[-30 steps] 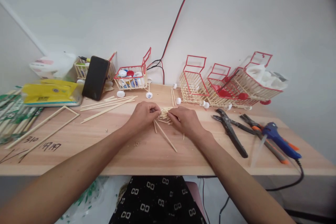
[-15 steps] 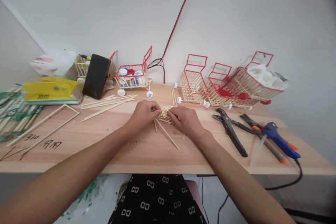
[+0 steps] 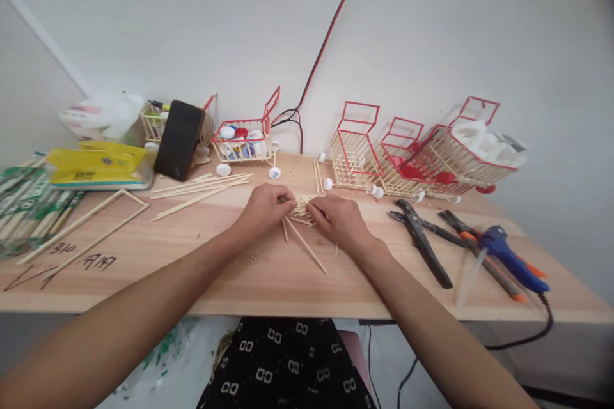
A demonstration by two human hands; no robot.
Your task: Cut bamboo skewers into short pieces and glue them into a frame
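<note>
A small heap of short wooden sticks (image 3: 302, 206) lies between my two hands, over the middle of the table. My left hand (image 3: 269, 203) is closed, thumb and forefinger pinched on a short stick at the heap's left side. From the right, my right hand (image 3: 338, 214) pinches at the sticks in the same way; its fingertips partly hide what they hold. A longer wooden stick (image 3: 307, 246) slants toward me below the hands. Behind my left hand, several long loose sticks (image 3: 201, 192) lie on the table.
Stick-built carts with red rims stand along the wall, one holding bottle caps (image 3: 242, 134). To the right lie cutters (image 3: 425, 246), pliers (image 3: 499, 268) and a blue glue gun (image 3: 513, 259). A phone (image 3: 180, 140), yellow packet (image 3: 100, 165) and wrapped sticks (image 3: 33, 211) are left.
The view has shifted very slightly, so the things on the left sit a little further right. Both hands stay pinched at the heap with hardly any visible movement.
</note>
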